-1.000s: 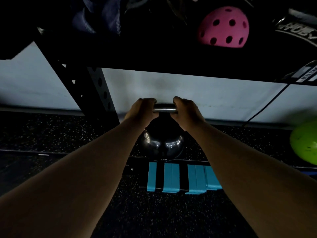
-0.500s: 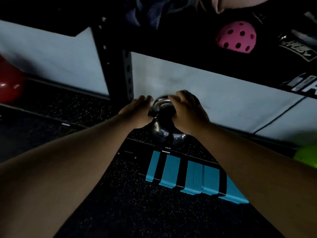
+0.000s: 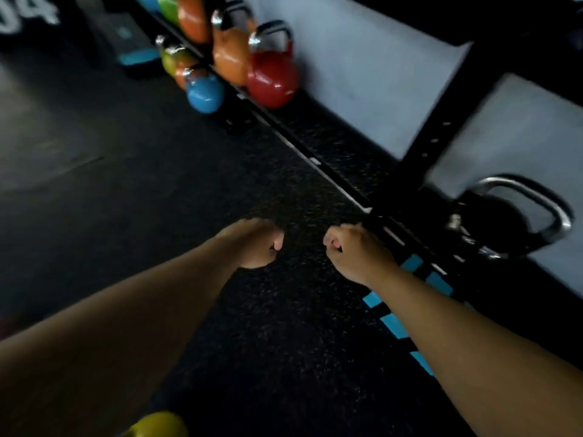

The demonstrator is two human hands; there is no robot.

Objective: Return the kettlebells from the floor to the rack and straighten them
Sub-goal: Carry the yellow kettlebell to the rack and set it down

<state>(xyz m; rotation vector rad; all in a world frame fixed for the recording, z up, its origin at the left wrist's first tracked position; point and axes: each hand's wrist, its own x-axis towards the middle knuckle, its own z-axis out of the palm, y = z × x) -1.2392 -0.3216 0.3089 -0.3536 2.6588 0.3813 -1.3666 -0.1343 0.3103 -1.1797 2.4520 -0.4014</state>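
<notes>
A black kettlebell [image 3: 492, 227] with a steel handle stands on the low rack [image 3: 340, 146] at the right, against the pale wall. My left hand [image 3: 257, 242] and my right hand [image 3: 355, 252] hover over the dark floor to its left, both curled into loose fists with nothing in them. Further along the rack stand a red kettlebell [image 3: 273, 78] and an orange kettlebell [image 3: 228, 56]. On the floor in front of the rack sit a blue kettlebell [image 3: 204, 93] and a green and an orange one behind it. A yellow kettlebell [image 3: 157, 425] shows at the bottom edge.
A black perforated rack upright [image 3: 441, 134] rises just left of the black kettlebell. Blue and black striped blocks [image 3: 394, 323] lie on the floor under my right forearm. A blue-topped step [image 3: 137, 56] lies at the far left. The speckled rubber floor [image 3: 157, 200] stretches to the left.
Both hands have let go of the black kettlebell's handle and drawn back to the left. My view has swung left, bringing the row of coloured kettlebells into sight.
</notes>
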